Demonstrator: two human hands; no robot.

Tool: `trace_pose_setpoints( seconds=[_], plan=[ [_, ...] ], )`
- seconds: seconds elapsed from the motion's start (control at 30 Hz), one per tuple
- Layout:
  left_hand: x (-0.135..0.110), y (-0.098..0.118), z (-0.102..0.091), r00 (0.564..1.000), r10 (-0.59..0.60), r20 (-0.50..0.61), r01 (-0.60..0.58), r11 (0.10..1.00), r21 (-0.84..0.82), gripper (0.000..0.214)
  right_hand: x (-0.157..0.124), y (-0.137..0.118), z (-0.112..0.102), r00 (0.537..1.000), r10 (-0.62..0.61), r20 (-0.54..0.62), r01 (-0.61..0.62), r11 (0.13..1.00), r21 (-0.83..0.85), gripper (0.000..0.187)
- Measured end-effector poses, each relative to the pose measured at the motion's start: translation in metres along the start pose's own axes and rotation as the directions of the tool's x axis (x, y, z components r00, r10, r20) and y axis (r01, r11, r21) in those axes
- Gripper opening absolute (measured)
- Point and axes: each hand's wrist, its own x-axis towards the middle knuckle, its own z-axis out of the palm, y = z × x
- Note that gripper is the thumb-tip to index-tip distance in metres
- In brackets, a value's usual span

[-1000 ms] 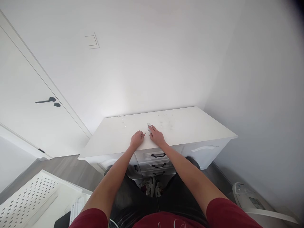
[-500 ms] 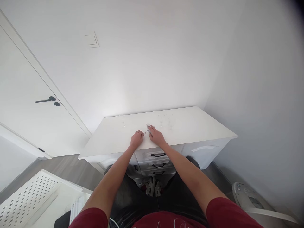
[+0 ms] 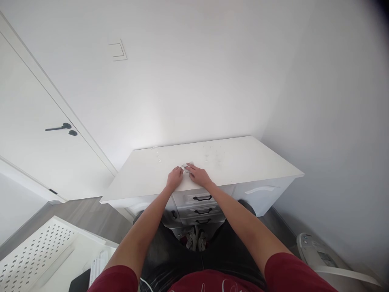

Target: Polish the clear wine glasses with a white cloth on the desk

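My left hand rests on the white cabinet top with its fingers curled closed. Whatever its fingertips may hold is too small to make out. Just to the right, my right hand has its fingers on a small, crumpled white piece that looks like tissue or thin paper. That white piece lies between the two hands, close to the left fingertips. Clear droplets or small transparent bits sit on the cabinet top at the back left. Faint clear marks show behind my right hand.
Drawers with black handles are in the cabinet front, near my knees. A wall stands behind the cabinet, and a white door is at left. A white perforated rack stands lower left; a pale appliance stands lower right.
My right fingers have moved slightly left and nearer to me, bringing the white piece close to my left hand. The left hand has hardly moved.
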Motion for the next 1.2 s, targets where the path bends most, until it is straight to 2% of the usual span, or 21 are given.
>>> trace_pose_setpoints(
  seconds=[0.07,0.2,0.27,0.37,0.5,0.57,0.7,0.77,0.83,0.97,1.03,1.13,1.2],
  plan=[
    [0.000,0.001,-0.001,1.000,-0.012,0.006,0.012,1.000,0.002,0.030,0.000,0.000,0.000,1.000,-0.010,0.008,0.010,1.000,-0.004,0.054],
    [0.000,0.004,-0.004,0.999,0.016,0.027,-0.016,1.000,-0.013,0.023,0.002,0.001,0.001,0.976,0.197,-0.094,-0.200,0.979,-0.028,0.057],
    [0.000,0.005,-0.005,0.999,0.011,0.042,-0.010,1.000,-0.017,0.013,0.003,0.002,0.002,0.961,0.248,-0.121,-0.254,0.967,-0.030,0.058],
    [-0.001,0.005,-0.006,0.999,-0.012,0.041,0.013,0.999,-0.029,0.014,0.003,0.002,0.002,0.971,0.213,-0.113,-0.217,0.976,-0.025,0.059],
    [-0.002,0.002,-0.005,1.000,0.007,0.022,-0.006,0.999,-0.033,0.008,0.001,0.001,0.001,0.999,0.026,-0.028,-0.026,1.000,0.001,0.058],
    [-0.002,0.001,-0.004,1.000,0.021,0.014,-0.021,0.999,-0.024,0.008,0.001,0.000,0.001,1.000,-0.010,-0.004,0.010,1.000,0.003,0.058],
    [0.000,0.000,-0.001,1.000,0.010,-0.020,-0.010,1.000,0.012,0.014,0.003,0.002,0.003,0.984,0.160,-0.081,-0.162,0.986,-0.027,0.058],
    [0.000,-0.001,0.000,0.999,-0.015,-0.040,0.016,1.000,0.021,0.017,0.003,0.003,0.003,0.974,0.206,-0.098,-0.211,0.977,-0.039,0.058],
    [0.000,-0.002,0.001,0.998,-0.028,-0.051,0.029,0.999,0.019,0.019,0.002,0.003,0.003,0.986,0.153,-0.067,-0.156,0.987,-0.039,0.059],
    [0.000,-0.003,0.003,0.999,-0.034,-0.040,0.035,0.999,0.020,0.023,0.001,0.002,0.003,0.999,-0.034,-0.003,0.034,0.999,-0.007,0.059],
    [0.000,-0.004,0.004,0.999,-0.018,-0.031,0.019,1.000,0.017,0.027,0.001,0.002,0.003,1.000,0.006,-0.027,-0.006,1.000,-0.010,0.059],
    [0.001,-0.004,0.004,1.000,0.003,-0.018,-0.003,1.000,0.014,0.032,0.002,0.003,0.003,0.986,0.148,-0.078,-0.150,0.988,-0.024,0.060],
    [0.001,-0.004,0.004,1.000,0.004,-0.010,-0.003,1.000,0.016,0.034,0.002,0.002,0.002,0.987,0.147,-0.062,-0.149,0.989,-0.023,0.061]
  ],
)
